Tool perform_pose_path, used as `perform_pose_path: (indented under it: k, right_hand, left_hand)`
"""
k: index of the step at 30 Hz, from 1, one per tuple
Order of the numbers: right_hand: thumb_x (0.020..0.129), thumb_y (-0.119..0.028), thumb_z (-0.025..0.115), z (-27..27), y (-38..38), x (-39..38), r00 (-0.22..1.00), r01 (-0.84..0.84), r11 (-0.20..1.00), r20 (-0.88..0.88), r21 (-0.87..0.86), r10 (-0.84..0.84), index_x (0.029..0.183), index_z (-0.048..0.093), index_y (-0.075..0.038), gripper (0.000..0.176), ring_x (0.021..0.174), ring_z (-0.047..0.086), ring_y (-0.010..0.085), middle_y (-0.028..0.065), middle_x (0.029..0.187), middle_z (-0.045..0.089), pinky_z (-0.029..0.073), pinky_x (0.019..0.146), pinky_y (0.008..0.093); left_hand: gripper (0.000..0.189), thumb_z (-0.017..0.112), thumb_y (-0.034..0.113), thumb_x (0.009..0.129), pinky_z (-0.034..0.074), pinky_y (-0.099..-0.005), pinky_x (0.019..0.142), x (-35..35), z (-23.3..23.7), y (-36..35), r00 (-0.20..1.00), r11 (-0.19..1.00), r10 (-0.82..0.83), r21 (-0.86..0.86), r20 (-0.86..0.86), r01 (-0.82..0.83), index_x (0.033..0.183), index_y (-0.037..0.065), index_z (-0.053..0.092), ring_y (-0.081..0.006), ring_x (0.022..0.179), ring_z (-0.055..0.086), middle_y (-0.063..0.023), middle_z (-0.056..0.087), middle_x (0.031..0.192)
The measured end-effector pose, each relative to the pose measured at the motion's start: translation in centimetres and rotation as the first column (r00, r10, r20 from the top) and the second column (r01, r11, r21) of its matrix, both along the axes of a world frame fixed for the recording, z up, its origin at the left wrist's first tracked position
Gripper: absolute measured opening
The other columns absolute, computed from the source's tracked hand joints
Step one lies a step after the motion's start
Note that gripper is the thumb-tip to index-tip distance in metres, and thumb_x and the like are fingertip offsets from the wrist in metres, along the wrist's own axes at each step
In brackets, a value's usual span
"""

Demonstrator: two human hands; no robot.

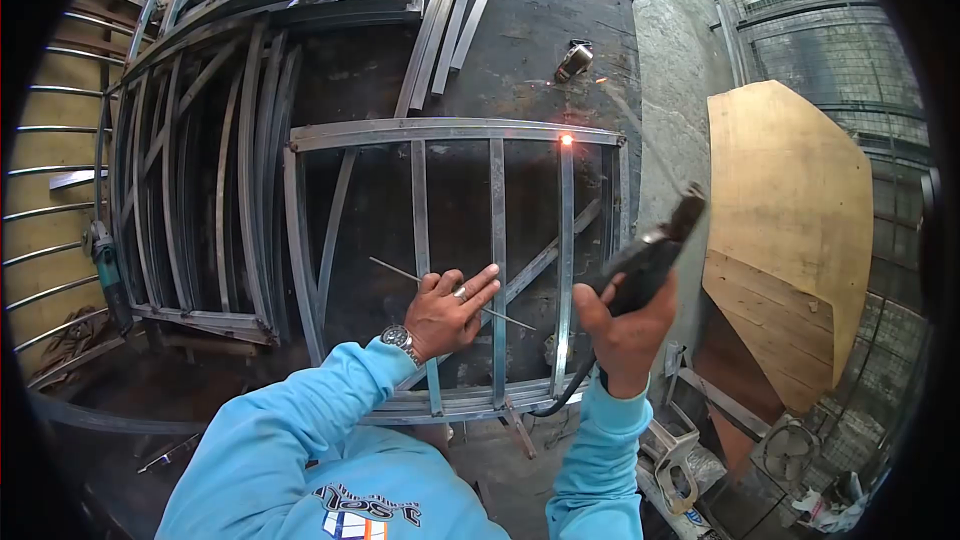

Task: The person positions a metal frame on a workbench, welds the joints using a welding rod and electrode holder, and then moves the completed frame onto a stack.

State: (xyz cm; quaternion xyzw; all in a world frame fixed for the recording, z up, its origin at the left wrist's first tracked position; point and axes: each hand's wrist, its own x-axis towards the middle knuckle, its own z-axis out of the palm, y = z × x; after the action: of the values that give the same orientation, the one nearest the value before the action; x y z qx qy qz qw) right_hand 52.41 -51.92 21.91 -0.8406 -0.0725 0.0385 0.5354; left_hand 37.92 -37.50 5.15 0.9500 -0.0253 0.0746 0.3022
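Observation:
My right hand (632,340) is wrapped round the black handle of a welding electrode holder (648,265), blurred by motion. A thin electrode (630,112) sticks out of its jaw, up and to the left. Below and left of it, a weld spot (567,139) glows orange where an upright bar meets the top rail of a metal frame (460,126). My left hand (452,314) lies over the frame's bars with a spare welding rod (514,319) under its curled fingers. Its forefinger stretches toward the middle bar (498,230). A watch (397,338) is on the left wrist.
More welded frames (190,190) stand stacked at the left, with an angle grinder (108,270) beside them. Loose square tubes (440,30) and a small metal tool (574,61) lie beyond the frame. At the right are a plywood sheet (785,190) and a fan (787,452).

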Motion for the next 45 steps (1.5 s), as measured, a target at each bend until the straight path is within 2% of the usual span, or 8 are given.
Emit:
perform_pose_path:
  k: [2, 7, 21, 23, 38, 40, 42, 45]
  right_hand:
    - [0.068, -0.019, 0.092, -1.5, 0.1, 0.4, 0.989, -0.118, 0.97, -0.114, -0.215, 0.095, 0.098, 0.054, -0.004, 0.05, 0.056, 0.052, 0.0044, -0.0022, 0.067, 0.056, 0.044, 0.05, 0.022]
    - [0.069, -0.028, 0.093, -5.2, 0.7, -0.9, 0.971, -0.212, 0.934, -0.174, -0.287, 0.166, 0.091, 0.052, -0.005, 0.052, 0.051, 0.052, 0.0058, -0.0012, 0.06, 0.054, 0.043, 0.046, 0.0245]
    - [0.072, -0.033, 0.092, -7.7, 2.4, -1.6, 0.958, -0.257, 0.928, -0.197, -0.271, 0.208, 0.094, 0.054, -0.003, 0.053, 0.053, 0.052, 0.0049, -0.0012, 0.065, 0.057, 0.042, 0.046, 0.0226]
    - [0.072, -0.033, 0.092, -7.8, 2.4, -1.6, 0.956, -0.263, 0.923, -0.207, -0.279, 0.21, 0.094, 0.054, -0.003, 0.053, 0.052, 0.052, 0.005, -0.001, 0.065, 0.057, 0.041, 0.046, 0.0226]
    - [0.069, -0.033, 0.092, -7.7, 2.5, -1.6, 0.957, -0.258, 0.927, -0.206, -0.271, 0.206, 0.095, 0.056, -0.004, 0.053, 0.056, 0.053, 0.0074, -0.0012, 0.066, 0.055, 0.045, 0.052, 0.0265]
    - [0.071, -0.026, 0.09, -7.3, 2.8, -1.5, 0.952, -0.262, 0.909, -0.243, -0.324, 0.188, 0.093, 0.055, -0.004, 0.047, 0.055, 0.06, 0.0107, 0.0029, 0.066, 0.062, 0.05, 0.052, 0.0292]
    - [0.072, -0.026, 0.09, -7.9, 2.3, -1.5, 0.953, -0.297, 0.912, -0.147, -0.282, 0.264, 0.093, 0.054, -0.005, 0.047, 0.054, 0.059, 0.0096, 0.0019, 0.065, 0.061, 0.049, 0.05, 0.0276]
    - [0.073, -0.026, 0.091, -8.0, 2.3, -2.1, 0.976, -0.201, 0.956, -0.126, -0.215, 0.177, 0.092, 0.053, -0.004, 0.048, 0.054, 0.059, 0.007, 0.0005, 0.065, 0.06, 0.048, 0.049, 0.0248]
  left_hand:
    - [0.054, 0.073, 0.014, 0.074, 0.041, -0.034, 0.087, -0.1, 0.0, 0.0, 1.0, 1.0, 0.001, -0.002, -0.007, -0.001, 0.127, 0.017, 0.069, -0.0194, 0.101, 0.056, 0.0049, 0.057, 0.148]
    - [0.054, 0.075, 0.017, 0.075, 0.039, -0.0348, 0.088, -0.1, -0.2, 0.1, 1.0, 1.0, -0.012, -0.026, -0.025, 0.011, 0.129, 0.014, 0.069, -0.0195, 0.103, 0.055, 0.0045, 0.055, 0.149]
    - [0.051, 0.074, 0.015, 0.075, 0.04, -0.0348, 0.084, -0.1, -0.3, 0.2, 1.0, 0.999, -0.001, -0.048, 0.014, 0.001, 0.125, 0.012, 0.069, -0.02, 0.101, 0.055, 0.0023, 0.058, 0.146]
    - [0.058, 0.075, 0.019, 0.078, 0.039, -0.0351, 0.087, -0.3, -0.4, 0.1, 0.999, 0.999, -0.025, -0.032, -0.036, 0.024, 0.135, 0.013, 0.065, -0.0195, 0.103, 0.054, 0.0037, 0.056, 0.148]
    - [0.055, 0.076, 0.023, 0.077, 0.04, -0.0402, 0.089, -0.5, -0.9, 0.1, 1.0, 0.999, -0.024, -0.025, 0.015, 0.024, 0.131, 0.013, 0.068, -0.0202, 0.104, 0.055, 0.0045, 0.057, 0.146]
    - [0.057, 0.075, 0.023, 0.079, 0.04, -0.0417, 0.091, -0.4, -0.8, -0.1, 0.999, 0.999, -0.019, -0.045, -0.03, 0.018, 0.134, 0.014, 0.065, -0.0208, 0.105, 0.055, 0.0043, 0.057, 0.146]
    - [0.054, 0.073, 0.021, 0.081, 0.04, -0.0381, 0.088, -0.5, -0.9, 0.1, 1.0, 0.999, -0.006, -0.037, 0.023, 0.007, 0.134, 0.014, 0.065, -0.0196, 0.103, 0.056, 0.0046, 0.056, 0.147]
    - [0.053, 0.074, 0.02, 0.08, 0.039, -0.0354, 0.085, -0.3, -0.5, 0.0, 1.0, 0.999, -0.003, -0.044, -0.006, 0.002, 0.132, 0.014, 0.066, -0.0181, 0.101, 0.056, 0.0043, 0.057, 0.147]
